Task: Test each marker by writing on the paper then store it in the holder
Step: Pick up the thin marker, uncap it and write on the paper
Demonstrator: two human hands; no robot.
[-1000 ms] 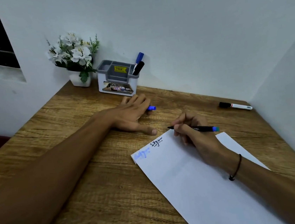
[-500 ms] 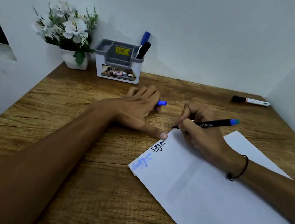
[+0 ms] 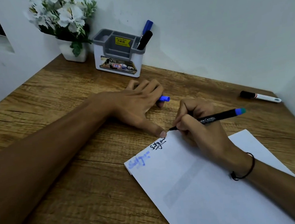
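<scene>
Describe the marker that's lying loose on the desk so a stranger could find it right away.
Start at the wooden desk and go to its far right corner by the wall. A marker lies flat there, alone. Its white barrel and black cap set it apart; the pen in the right hand is black with a blue end.

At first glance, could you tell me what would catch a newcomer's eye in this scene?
Most striking is the right hand at centre, gripping a black marker with its tip at the far edge of the white paper, beside black and blue scribbles. The left hand lies on the wooden desk over a blue cap, thumb at the paper's edge. At the back wall, a grey holder contains two markers, next to white flowers.
</scene>
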